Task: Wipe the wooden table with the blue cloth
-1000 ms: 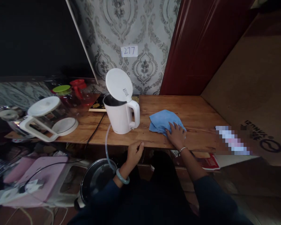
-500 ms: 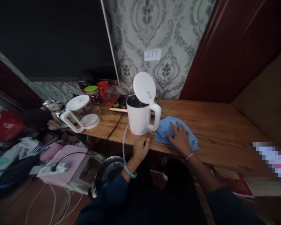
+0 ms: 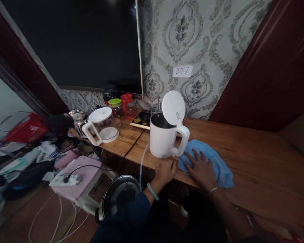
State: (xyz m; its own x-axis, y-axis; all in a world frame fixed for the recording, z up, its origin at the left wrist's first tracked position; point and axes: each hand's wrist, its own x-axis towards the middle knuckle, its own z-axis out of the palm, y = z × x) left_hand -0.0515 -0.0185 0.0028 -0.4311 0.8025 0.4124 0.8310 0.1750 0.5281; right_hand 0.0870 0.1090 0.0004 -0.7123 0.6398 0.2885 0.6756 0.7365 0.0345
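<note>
The right hand (image 3: 201, 168) lies flat, fingers spread, on the blue cloth (image 3: 212, 162) near the table's front edge (image 3: 243, 199). The left hand (image 3: 164, 170) rests loosely curled on that edge, holding nothing, just beside the open white kettle (image 3: 164, 138). Bare tabletop extends right of the cloth.

We face a wall (image 3: 205, 40) of grey patterned paper — a dark screen (image 3: 78, 40) hangs on it, a dark red panel (image 3: 276, 64) stands beside, and a wooden table (image 3: 255, 158) runs below.

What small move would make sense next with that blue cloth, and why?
Probably slide the right hand, flat on the blue cloth, leftward around the white kettle: the cloth already touches its base, and the left hand rests on the table edge.
</note>
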